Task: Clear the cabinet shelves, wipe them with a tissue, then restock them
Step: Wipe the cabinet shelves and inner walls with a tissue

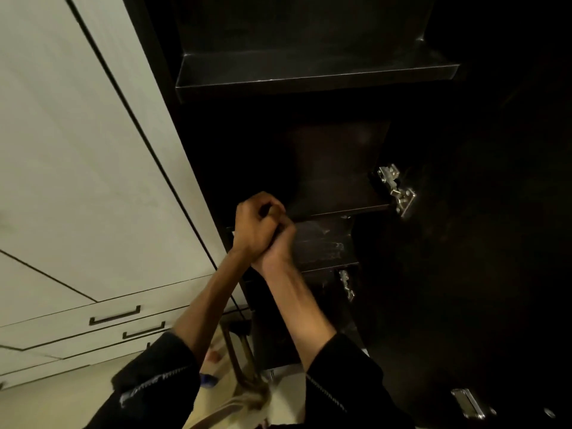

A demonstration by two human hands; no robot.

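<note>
Your two hands meet at the centre of the frame, in front of the open dark cabinet. Your left hand has its fingers curled tight into a fist, and your right hand presses against it from below right, fingers folded in too. Whether either holds a tissue or anything else you cannot tell; nothing shows between the fingers.

The upper shelf runs across the top centre of the frame, bare and dark. The middle shelf sits just right of your hands, and a lower shelf beneath it shows pale smears.

Two metal hinges catch light at right of centre. White drawers with dark handles fill the lower left. Both black sleeves carry white lettering, too blurred to read.
</note>
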